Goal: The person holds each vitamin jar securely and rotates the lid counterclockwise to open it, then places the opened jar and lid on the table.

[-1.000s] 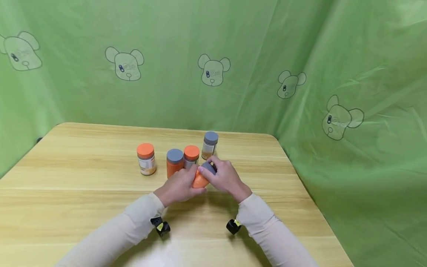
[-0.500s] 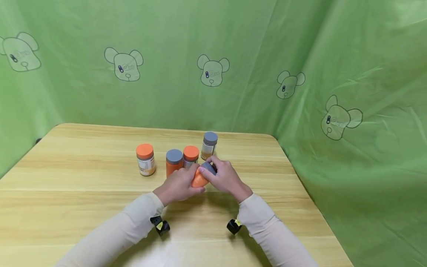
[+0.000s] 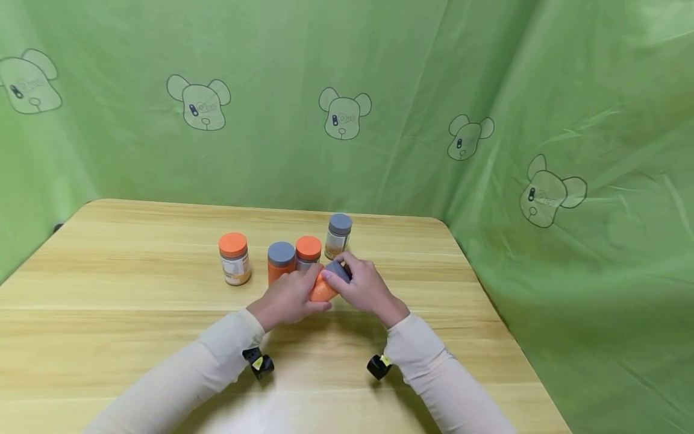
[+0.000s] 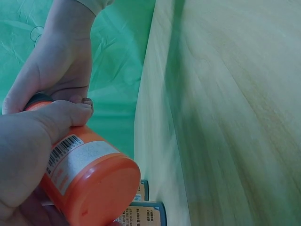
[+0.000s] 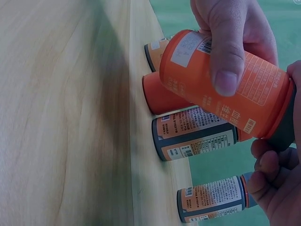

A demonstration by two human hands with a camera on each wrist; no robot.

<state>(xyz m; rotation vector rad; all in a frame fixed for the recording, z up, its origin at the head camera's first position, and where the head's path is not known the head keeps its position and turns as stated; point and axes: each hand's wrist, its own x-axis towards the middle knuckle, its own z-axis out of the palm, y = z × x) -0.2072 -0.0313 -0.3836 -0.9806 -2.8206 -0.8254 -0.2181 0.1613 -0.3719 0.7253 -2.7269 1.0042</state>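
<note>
An orange bottle [image 3: 323, 290] with a grey cap [image 3: 339, 271] is held tilted above the table by both hands. My left hand [image 3: 291, 298] grips its body, the thumb lying across the printed side in the right wrist view. Around the cap curl the thumb and fingers of my right hand [image 3: 366, 287], hiding much of it. The left wrist view shows the bottle's flat orange base [image 4: 106, 188] and a barcode label. Just behind the left hand stand another orange bottle with a grey cap [image 3: 281, 264] and an orange-capped jar [image 3: 308, 250], both partly covered.
On the left of the wooden table [image 3: 135, 271] stands another orange-capped jar [image 3: 235, 260]. A grey-capped jar [image 3: 338, 234] is upright near the back edge, beyond the right hand. Green curtains [image 3: 271, 163] with bear-head drawings hang behind and along the right side.
</note>
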